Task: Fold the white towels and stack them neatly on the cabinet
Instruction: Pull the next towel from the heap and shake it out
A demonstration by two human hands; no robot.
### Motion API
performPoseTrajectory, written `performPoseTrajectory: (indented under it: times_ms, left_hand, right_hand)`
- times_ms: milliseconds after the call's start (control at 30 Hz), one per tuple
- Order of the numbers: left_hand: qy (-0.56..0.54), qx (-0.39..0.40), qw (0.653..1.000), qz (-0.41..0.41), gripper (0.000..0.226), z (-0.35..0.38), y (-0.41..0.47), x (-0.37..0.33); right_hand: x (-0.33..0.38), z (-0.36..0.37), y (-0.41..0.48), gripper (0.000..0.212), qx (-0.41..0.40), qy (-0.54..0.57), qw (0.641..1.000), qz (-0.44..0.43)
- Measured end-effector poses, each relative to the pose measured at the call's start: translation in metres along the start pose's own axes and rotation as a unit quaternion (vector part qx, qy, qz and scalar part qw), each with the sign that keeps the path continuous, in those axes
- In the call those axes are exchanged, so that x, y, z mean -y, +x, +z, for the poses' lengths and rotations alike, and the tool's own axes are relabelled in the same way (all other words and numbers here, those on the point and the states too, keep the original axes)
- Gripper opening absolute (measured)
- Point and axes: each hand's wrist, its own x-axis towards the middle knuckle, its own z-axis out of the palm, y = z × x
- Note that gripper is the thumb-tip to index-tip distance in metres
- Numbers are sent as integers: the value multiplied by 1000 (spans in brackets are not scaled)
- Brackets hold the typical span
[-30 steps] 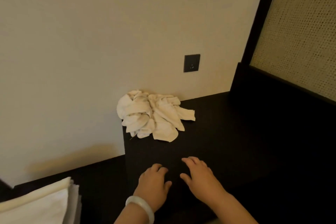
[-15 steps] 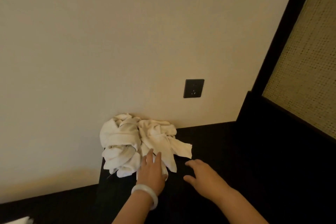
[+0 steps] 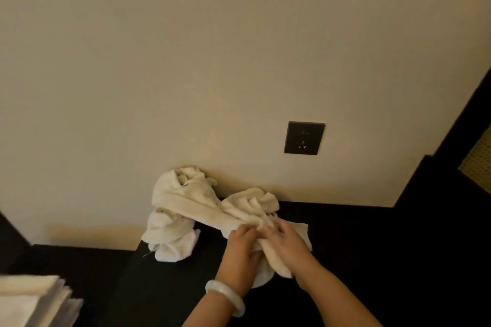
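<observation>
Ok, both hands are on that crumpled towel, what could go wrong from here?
1. The crumpled towel gripped by the left hand and right hand looks twisted into the pile beside it, so pulling it free may drag the pile along.
2. That pile sits at the left edge of the cabinet and seems to hang partly over it, so a tug could tip it off.

Both bare forearms reach in from the bottom edge and converge. Left hand (image 3: 240, 249), with a white bangle (image 3: 225, 297) on its wrist, curls its fingers into the crumpled white towel (image 3: 239, 211). Right hand (image 3: 285, 241) is palm down just beside it, fingers bent, gripping the same towel.
</observation>
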Motion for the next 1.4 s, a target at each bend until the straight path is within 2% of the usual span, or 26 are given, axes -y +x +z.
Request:
performPoseTrajectory:
  times_ms: [67, 100, 167, 233, 367, 467, 533, 567, 633, 667, 700, 733, 800, 933, 1100, 1167, 1233, 1267, 1333, 1400]
  left_hand:
    - [-97, -52, 994, 14, 30, 15, -12, -22]
    - [-127, -57, 990, 14, 37, 22, -19, -31]
    - [-125, -45, 991, -12, 46, 30, -28, -38]
    - [-93, -60, 991, -73, 47, 33, -36, -33]
    - [-24, -82, 977, -196, 31, 24, -48, -14]
    - [-9, -87, 969, -230, 30, 18, -43, -7]
    - [-24, -76, 973, -216, 29, 18, -34, -9]
    - [-28, -47, 980, -192, 31, 20, -29, -11]
    - [9, 97, 987, -130, 60, 26, -17, -10]
    - [86, 183, 974, -103, 74, 30, -11, -7]
    - [179, 237, 952, -79, 81, 33, -6, -1]
    - [253, 255, 931, -70, 81, 34, -2, 8]
    - [327, 235, 909, -102, 76, 30, 7, 29]
    - [359, 202, 894, -176, 68, 4, 29, 62]
    - [344, 190, 903, -176, 77, 7, 42, 45]
    - [354, 124, 915, -152, 73, 12, 39, 30]
    - [352, 56, 930, -93, 67, 18, 39, 16]
    - [326, 52, 942, -55, 66, 23, 41, 10]
    - [260, 98, 960, 17, 67, 31, 49, -4]
    - [239, 134, 960, 51, 65, 39, 58, -16]
  right_hand:
    - [-3, -26, 5, 30, 29, 160, 985, 56]
    - [-8, -41, 10, 26, 22, 178, 982, 65]
    - [-21, -68, 18, 23, -12, 168, 984, 60]
    - [-33, -94, 23, 17, -55, 139, 988, 43]
    - [-59, -136, 30, 14, -129, 66, 989, 28]
    - [-68, -148, 34, 15, -141, 42, 989, 19]
    - [-71, -148, 35, 14, -137, -7, 991, 8]
    - [-71, -146, 35, 13, -136, -39, 990, 1]
    - [-72, -144, 34, 10, -145, -93, 985, -2]
    - [-73, -144, 34, 10, -152, -113, 982, 2]
    - [-73, -144, 34, 10, -161, -128, 979, 6]
    - [-73, -145, 35, 12, -171, -134, 976, 10]
    - [-75, -147, 36, 15, -193, -130, 972, 13]
    - [-81, -145, 37, 28, -188, -118, 975, 24]
    - [-83, -130, 37, 34, -159, -114, 980, 37]
    - [-81, -127, 35, 21, -166, -132, 976, 38]
    - [-74, -131, 29, 12, -184, -123, 975, 24]
    - [-69, -136, 24, 12, -189, -107, 976, 10]
    - [-54, -150, 13, 12, -194, -62, 979, -23]
    - [-36, -168, -1, 9, -198, 7, 979, -56]
